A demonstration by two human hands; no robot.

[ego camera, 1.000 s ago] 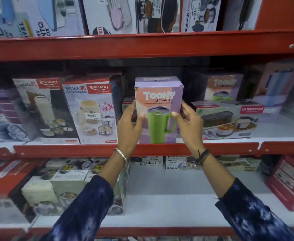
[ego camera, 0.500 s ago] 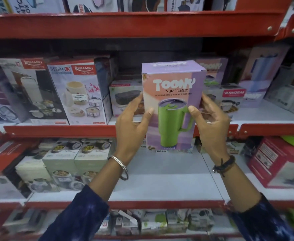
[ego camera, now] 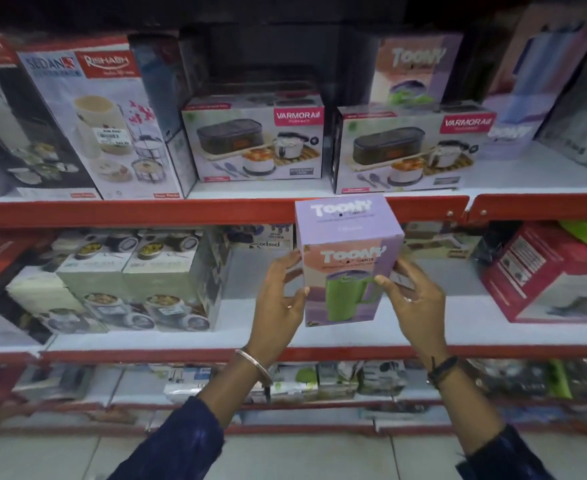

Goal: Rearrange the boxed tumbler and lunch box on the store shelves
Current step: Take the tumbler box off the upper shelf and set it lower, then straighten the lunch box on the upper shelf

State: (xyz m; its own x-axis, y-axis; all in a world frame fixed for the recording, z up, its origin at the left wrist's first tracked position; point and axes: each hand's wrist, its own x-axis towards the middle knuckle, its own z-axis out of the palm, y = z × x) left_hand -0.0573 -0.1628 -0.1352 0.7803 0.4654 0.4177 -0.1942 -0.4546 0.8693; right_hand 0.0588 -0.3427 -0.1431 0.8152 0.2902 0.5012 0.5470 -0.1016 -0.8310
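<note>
Far left of the frame, on the upper shelf (ego camera: 216, 210), a tall Rishabh Sedan lunch-pack box (ego camera: 91, 119) stands upright, its neighbour at the left edge only half in shot. Below it, on the middle shelf (ego camera: 167, 336), a cluster of pale green boxes (ego camera: 129, 278) sits packed together.

Moving toward centre, a Varmora lunch box (ego camera: 255, 140) rests on the upper shelf, face out, and just beside it to the right a second Varmora lunch box (ego camera: 406, 150) sits closer to the shelf's red lip.

Centre frame now: the left hand (ego camera: 280, 303) presses its fingers and thumb flat against the left side of the Toony tumbler box (ego camera: 347, 268), and the right hand (ego camera: 413, 306) clamps the opposite side, thumb on the printed front. Between them the box is held upright in the air, in front of the middle shelf, its top rising across the red edge of the upper shelf. A metal bangle (ego camera: 254, 367) rings the left wrist, a dark band (ego camera: 443, 370) the right.

Behind the second Varmora box, upper right, another Toony box (ego camera: 417, 71) stands at the back. At the right edge, a red box (ego camera: 545, 271) lies tilted on the middle shelf.
</note>
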